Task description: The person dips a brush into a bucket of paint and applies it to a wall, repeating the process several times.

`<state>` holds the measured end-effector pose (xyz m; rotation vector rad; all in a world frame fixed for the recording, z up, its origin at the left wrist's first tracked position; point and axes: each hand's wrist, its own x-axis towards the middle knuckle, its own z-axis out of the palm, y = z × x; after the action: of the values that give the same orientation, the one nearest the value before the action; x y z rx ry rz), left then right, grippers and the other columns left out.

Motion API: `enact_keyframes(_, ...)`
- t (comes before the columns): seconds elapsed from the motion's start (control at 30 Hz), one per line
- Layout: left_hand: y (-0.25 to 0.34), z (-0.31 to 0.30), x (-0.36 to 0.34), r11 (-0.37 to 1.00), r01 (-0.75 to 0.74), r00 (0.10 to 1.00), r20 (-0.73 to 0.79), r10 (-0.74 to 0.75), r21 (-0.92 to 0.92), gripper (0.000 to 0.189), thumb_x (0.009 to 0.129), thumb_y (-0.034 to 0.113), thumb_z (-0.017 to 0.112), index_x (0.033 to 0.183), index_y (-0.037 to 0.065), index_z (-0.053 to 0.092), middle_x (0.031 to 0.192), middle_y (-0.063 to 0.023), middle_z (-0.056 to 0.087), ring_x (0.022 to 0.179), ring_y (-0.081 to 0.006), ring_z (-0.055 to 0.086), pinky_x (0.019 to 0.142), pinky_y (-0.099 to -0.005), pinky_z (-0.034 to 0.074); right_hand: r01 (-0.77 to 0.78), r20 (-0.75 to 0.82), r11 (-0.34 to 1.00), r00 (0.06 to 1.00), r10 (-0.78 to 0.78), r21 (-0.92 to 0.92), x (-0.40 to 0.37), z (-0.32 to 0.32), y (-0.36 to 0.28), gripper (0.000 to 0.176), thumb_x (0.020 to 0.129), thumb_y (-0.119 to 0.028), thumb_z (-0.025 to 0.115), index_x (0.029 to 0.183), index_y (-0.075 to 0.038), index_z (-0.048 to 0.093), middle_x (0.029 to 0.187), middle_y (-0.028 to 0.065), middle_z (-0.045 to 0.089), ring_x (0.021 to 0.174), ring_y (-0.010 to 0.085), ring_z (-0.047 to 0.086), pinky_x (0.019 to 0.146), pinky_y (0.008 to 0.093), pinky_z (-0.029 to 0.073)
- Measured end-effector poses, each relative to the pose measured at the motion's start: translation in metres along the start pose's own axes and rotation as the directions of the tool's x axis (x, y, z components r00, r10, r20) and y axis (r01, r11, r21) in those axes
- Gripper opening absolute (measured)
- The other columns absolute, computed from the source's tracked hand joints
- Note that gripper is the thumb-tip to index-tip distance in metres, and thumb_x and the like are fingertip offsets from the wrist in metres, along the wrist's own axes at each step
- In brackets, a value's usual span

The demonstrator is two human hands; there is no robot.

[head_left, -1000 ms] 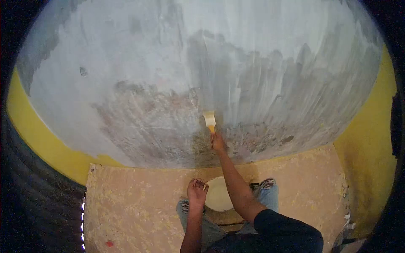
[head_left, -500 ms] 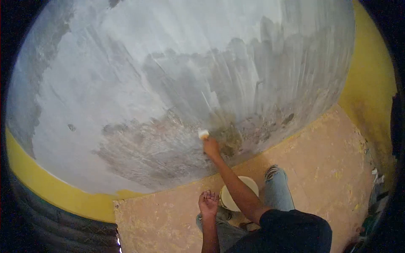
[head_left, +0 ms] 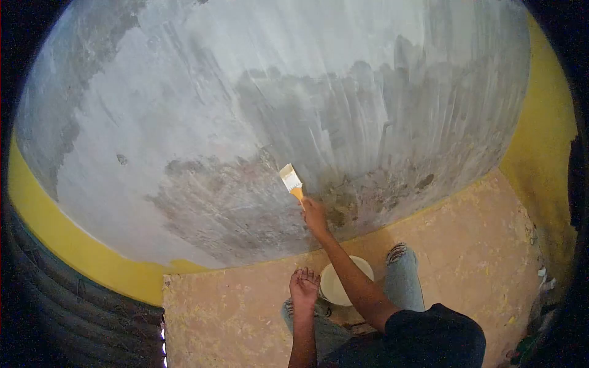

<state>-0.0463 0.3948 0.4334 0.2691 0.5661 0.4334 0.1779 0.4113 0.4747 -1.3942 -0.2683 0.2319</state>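
My right hand (head_left: 315,218) is closed round the orange handle of a flat paintbrush (head_left: 291,178). The brush has a pale ferrule and its bristles point up over the wall (head_left: 294,110), whose upper part carries whitish-grey streaks and whose lower part is rough, brownish and patchy. Palm up over my left knee, my left hand (head_left: 305,286) is empty, its fingers loosely bent and apart. Right beside it stands a round bucket (head_left: 332,287) with pale contents, partly hidden by my right forearm.
A tan, paint-flecked floor (head_left: 227,325) lies beneath me, meeting the wall's lower edge. Yellow wall strips (head_left: 546,116) border the grey area on both sides. Dark corrugated material (head_left: 86,306) is at the lower left. My knee in torn jeans (head_left: 402,276) rises right of the bucket.
The brush, blurred and foreshortened before, now shows its full length, tilted up-left. My right hand has shifted slightly right and down in view. The whole view has shifted a little; my left hand stays similar.
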Motion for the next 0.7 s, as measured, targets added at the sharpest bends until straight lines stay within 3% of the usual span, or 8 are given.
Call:
enact_keyframes(0.13, -0.006, -0.013, 0.010, 0.999, 0.036, 0.986, 0.161, -0.033, -0.017, 0.005, 0.082, 0.016, 0.060, 0.086, 0.014, 0.057, 0.082, -0.0011, 0.060, 0.078, -0.0187, 0.056, 0.074, -0.0374, 0.047, -0.063, 0.015, 0.985, 0.998, 0.066, -0.163, -0.018, -0.027, 0.008, 0.029, 0.092, -0.029, 0.055, 0.101, -0.002, 0.058, 0.074, 0.0130, 0.061, 0.069, 0.0269, 0.060, 0.067, 0.0393, 0.046)
enact_keyframes(0.2, -0.013, -0.005, 0.013, 1.000, 0.013, 1.000, 0.022, -0.013, -0.006, 0.005, 0.082, 0.017, 0.060, 0.086, 0.014, 0.058, 0.085, -0.0011, 0.062, 0.079, -0.0184, 0.056, 0.075, -0.0374, 0.047, 0.259, -0.043, 0.921, 0.958, -0.283, -0.290, -0.041, -0.040, -0.012, 0.028, 0.089, -0.027, 0.058, 0.103, -0.003, 0.056, 0.074, 0.0144, 0.061, 0.068, 0.0293, 0.059, 0.067, 0.0399, 0.046)
enact_keyframes(0.33, -0.024, -0.007, 0.026, 0.998, 0.036, 0.999, 0.039, -0.034, -0.056, 0.010, 0.085, 0.021, 0.059, 0.090, 0.011, 0.058, 0.089, -0.0016, 0.062, 0.085, -0.0196, 0.057, 0.081, -0.0393, 0.046, 0.369, -0.015, 0.889, 0.922, -0.387, -0.270, -0.043, -0.051, 0.019, 0.028, 0.087, -0.025, 0.061, 0.102, -0.003, 0.054, 0.077, 0.0136, 0.062, 0.070, 0.0301, 0.060, 0.070, 0.0407, 0.046)
enact_keyframes(0.4, -0.029, -0.004, 0.028, 1.000, 0.008, 1.000, 0.021, -0.008, 0.001, 0.010, 0.085, 0.021, 0.059, 0.089, 0.012, 0.059, 0.088, -0.0017, 0.062, 0.084, -0.0200, 0.057, 0.081, -0.0396, 0.046, 0.175, -0.053, 0.973, 0.981, -0.185, -0.150, -0.043, -0.051, 0.036, 0.018, 0.092, -0.023, 0.054, 0.094, -0.005, 0.051, 0.064, 0.0013, 0.048, 0.058, 0.0129, 0.051, 0.051, 0.0268, 0.042)
enact_keyframes(0.53, -0.034, -0.009, 0.034, 0.996, 0.024, 0.998, 0.066, -0.018, -0.090, 0.008, 0.085, 0.020, 0.059, 0.087, 0.012, 0.059, 0.088, -0.0019, 0.063, 0.085, -0.0201, 0.058, 0.081, -0.0404, 0.047, -0.284, 0.142, 0.958, 0.950, 0.277, 0.031, -0.033, -0.066, 0.061, 0.014, 0.093, -0.020, 0.051, 0.089, -0.007, 0.048, 0.062, 0.0013, 0.044, 0.049, 0.0122, 0.045, 0.043, 0.0262, 0.038)
enact_keyframes(0.6, -0.034, -0.007, 0.033, 0.998, 0.028, 0.998, 0.064, -0.025, -0.057, 0.006, 0.085, 0.019, 0.060, 0.087, 0.013, 0.060, 0.088, -0.0018, 0.064, 0.085, -0.0201, 0.058, 0.081, -0.0407, 0.047, -0.554, 0.318, 0.622, 0.831, 0.457, 0.554, -0.005, -0.062, 0.099, 0.013, 0.093, -0.019, 0.049, 0.085, -0.009, 0.047, 0.059, 0.0008, 0.041, 0.042, 0.0111, 0.039, 0.038, 0.0259, 0.035)
enact_keyframes(0.63, -0.034, -0.009, 0.033, 0.997, 0.021, 0.998, 0.055, -0.017, -0.071, 0.006, 0.085, 0.019, 0.060, 0.087, 0.013, 0.060, 0.088, -0.0018, 0.064, 0.085, -0.0201, 0.058, 0.081, -0.0407, 0.047, -0.565, 0.326, 0.623, 0.824, 0.464, 0.540, 0.010, -0.059, 0.106, 0.013, 0.093, -0.019, 0.049, 0.085, -0.009, 0.047, 0.059, 0.0008, 0.041, 0.042, 0.0111, 0.039, 0.038, 0.0259, 0.035)
enact_keyframes(0.7, -0.033, -0.013, 0.037, 0.997, 0.032, 0.997, 0.072, -0.028, -0.066, 0.004, 0.084, 0.017, 0.060, 0.087, 0.013, 0.060, 0.088, -0.0016, 0.064, 0.085, -0.0199, 0.059, 0.080, -0.0404, 0.048, -0.605, 0.394, 0.281, 0.739, 0.547, 0.745, 0.057, -0.046, 0.111, 0.012, 0.091, -0.014, 0.048, 0.082, -0.007, 0.045, 0.058, 0.0016, 0.040, 0.041, 0.0116, 0.036, 0.036, 0.0251, 0.034)
